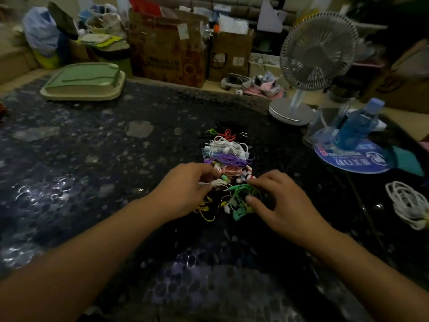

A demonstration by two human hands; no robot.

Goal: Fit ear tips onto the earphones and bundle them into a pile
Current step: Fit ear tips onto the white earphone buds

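A dark speckled tabletop (92,145) fills most of the view, with cardboard boxes (168,47) and bags stacked along its far edge. A green and cream tray (81,84) lies upside down at the far left, and a white desk fan (315,54) stands at the far right. Near the fan, a blue bottle (358,124) leans in a clear holder on a round blue printed sheet (352,161). A coil of white cable (408,203) lies apart at the right edge.

At the centre lies the pile of earphones (228,156), bundles of white, purple, pink, red, green and yellow cord set close together. The left hand (183,194) rests at the pile's near left side, its fingers curled and pinching a whitish earphone cord (218,182). The right hand (283,203) lies at the near right, fingers spread and lightly bent, thumb and forefinger touching a green earphone bundle (241,198); a firm grip cannot be made out.
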